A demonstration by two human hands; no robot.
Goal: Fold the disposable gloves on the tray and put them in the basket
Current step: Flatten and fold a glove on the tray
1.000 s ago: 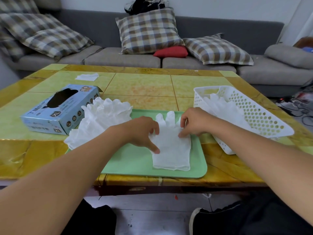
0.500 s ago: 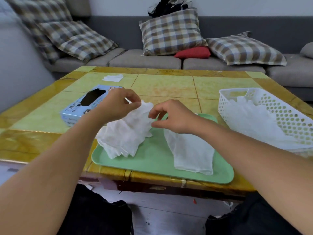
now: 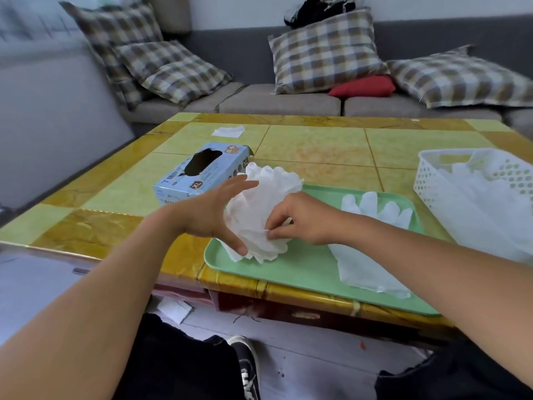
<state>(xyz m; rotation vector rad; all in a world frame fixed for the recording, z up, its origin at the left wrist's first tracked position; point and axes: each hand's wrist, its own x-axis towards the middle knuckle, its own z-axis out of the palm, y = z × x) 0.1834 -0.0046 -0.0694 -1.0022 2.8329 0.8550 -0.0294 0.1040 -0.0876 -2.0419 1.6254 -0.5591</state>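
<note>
With your right hand (image 3: pixel 305 219) pinching one glove's edge in the pile of gloves (image 3: pixel 264 215) between your hands, brace the pile with your spread left hand (image 3: pixel 213 215) and peel slowly.

head view | looks forward-down | close over table (image 3: pixel 317 145)

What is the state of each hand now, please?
Left hand: open, fingers spread against the pile of gloves.
Right hand: fingers pinch a glove in the pile.
</note>
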